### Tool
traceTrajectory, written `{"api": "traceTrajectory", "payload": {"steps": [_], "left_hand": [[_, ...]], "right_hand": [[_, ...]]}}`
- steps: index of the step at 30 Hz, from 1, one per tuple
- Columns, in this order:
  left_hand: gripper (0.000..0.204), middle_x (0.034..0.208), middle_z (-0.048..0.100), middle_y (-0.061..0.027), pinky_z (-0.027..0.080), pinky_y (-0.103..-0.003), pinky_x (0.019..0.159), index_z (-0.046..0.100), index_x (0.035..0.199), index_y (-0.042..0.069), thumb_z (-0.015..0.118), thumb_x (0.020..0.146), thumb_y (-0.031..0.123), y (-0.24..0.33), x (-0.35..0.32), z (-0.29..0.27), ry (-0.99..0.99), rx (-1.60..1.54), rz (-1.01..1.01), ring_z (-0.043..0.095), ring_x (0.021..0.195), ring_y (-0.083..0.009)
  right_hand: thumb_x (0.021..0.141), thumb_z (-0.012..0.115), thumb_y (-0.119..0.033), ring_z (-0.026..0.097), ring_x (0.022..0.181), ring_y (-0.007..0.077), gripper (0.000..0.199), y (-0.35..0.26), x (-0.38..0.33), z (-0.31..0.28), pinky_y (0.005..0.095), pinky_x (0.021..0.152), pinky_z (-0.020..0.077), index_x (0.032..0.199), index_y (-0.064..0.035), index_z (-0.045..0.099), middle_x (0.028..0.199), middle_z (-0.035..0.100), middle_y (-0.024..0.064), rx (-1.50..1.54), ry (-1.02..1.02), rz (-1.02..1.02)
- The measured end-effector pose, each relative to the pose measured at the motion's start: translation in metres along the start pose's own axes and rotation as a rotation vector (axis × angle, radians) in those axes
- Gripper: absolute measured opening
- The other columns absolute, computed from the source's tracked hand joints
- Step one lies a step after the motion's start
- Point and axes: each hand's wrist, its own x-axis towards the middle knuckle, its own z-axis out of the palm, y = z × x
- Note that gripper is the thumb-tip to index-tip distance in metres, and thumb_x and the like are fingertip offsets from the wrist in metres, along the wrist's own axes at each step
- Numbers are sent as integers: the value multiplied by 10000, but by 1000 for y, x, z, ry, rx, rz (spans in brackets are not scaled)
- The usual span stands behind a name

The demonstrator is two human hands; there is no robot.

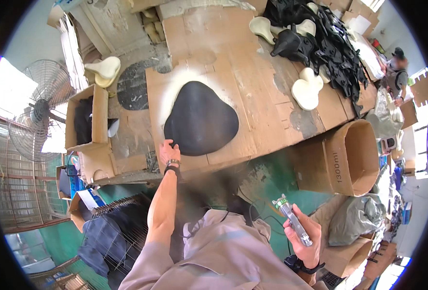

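A flat black saddle-shaped piece (201,124) lies on a sheet of brown cardboard (252,92) covering the workbench, ringed by a whitish spray haze. My left hand (168,151) reaches out and pinches the piece's near left edge. My right hand (303,233) is held low near my body, closed around a small metal spray gun (293,220) with a green fitting on top, pointing up and away from the bench.
Cream foam saddle shapes (306,89) and a heap of black covers (334,43) sit at the bench's far right. An open cardboard box (351,157) lies on its side at right. A standing fan (42,111) and box (86,121) are left. Another person (395,72) works far right.
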Motion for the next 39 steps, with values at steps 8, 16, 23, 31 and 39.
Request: {"api": "traceTrajectory", "payload": {"steps": [8, 16, 23, 31, 39], "left_hand": [[425, 938, 660, -70, 561, -396, 768, 656, 1106, 132, 797, 711, 66, -22, 9, 31, 25, -386, -266, 661, 825, -239], [336, 947, 650, -117, 596, -414, 618, 560, 1165, 26, 653, 852, -51, -13, 11, 34, -52, -1001, -613, 673, 729, -265], [349, 974, 658, -103, 528, -471, 881, 609, 1100, -21, 601, 764, 72, 18, 11, -1, -462, -1572, -671, 652, 974, -275], [167, 932, 670, -60, 533, -437, 909, 600, 856, 76, 581, 692, 101, 120, -47, -149, -108, -1982, -604, 667, 966, -284], [154, 800, 696, -129, 557, -424, 797, 616, 689, 64, 532, 788, 147, 13, -164, -292, 327, -2236, -438, 689, 778, -313]], "right_hand": [[778, 773, 1, 667, 724, 275, 565, 17, 49, -22, 330, 667, 517, 1322, 17, 621, 879, 695, 162, -1, -186, -179], [779, 766, -3, 664, 732, 279, 576, 37, 94, -32, 325, 686, 513, 1333, 20, 612, 905, 690, 169, 59, -144, -221], [854, 739, -47, 634, 729, 212, 518, 59, 116, -44, 300, 682, 512, 1338, 62, 591, 895, 692, 149, 98, -178, -251], [808, 727, 0, 654, 757, 255, 533, 56, 116, -21, 315, 725, 520, 1320, 74, 598, 921, 684, 170, 119, -228, -315], [922, 682, -41, 677, 1018, 216, 451, -11, 96, 40, 320, 899, 516, 1353, 55, 589, 1160, 714, 189, 81, -541, -394]]}}
